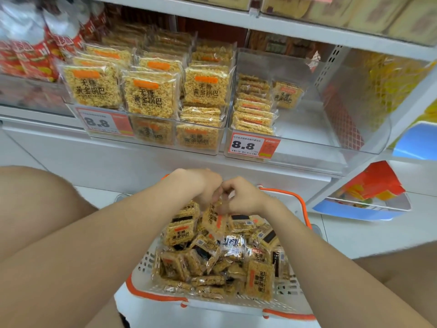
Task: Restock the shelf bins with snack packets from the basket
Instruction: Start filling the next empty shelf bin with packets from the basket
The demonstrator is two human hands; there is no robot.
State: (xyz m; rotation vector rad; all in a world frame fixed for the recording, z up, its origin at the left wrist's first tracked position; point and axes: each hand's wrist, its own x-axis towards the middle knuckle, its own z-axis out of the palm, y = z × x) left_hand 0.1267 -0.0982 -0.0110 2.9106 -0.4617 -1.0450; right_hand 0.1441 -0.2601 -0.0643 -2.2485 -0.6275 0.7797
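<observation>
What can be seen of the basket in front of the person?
The basket is white perforated plastic with an orange rim and handle, standing low in front of the shelf. Clear-wrapped yellow snack packets lie heaped in it. The left hand and right hand grip packets over its far end.

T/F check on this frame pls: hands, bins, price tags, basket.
1. The left hand and right hand grip a packet over the basket. True.
2. The right bin is packed full. False: packets sit only at its left side.
3. The left price tag and right price tag read 8.8. True.
4. The basket is empty. False: it holds many loose packets.
</observation>
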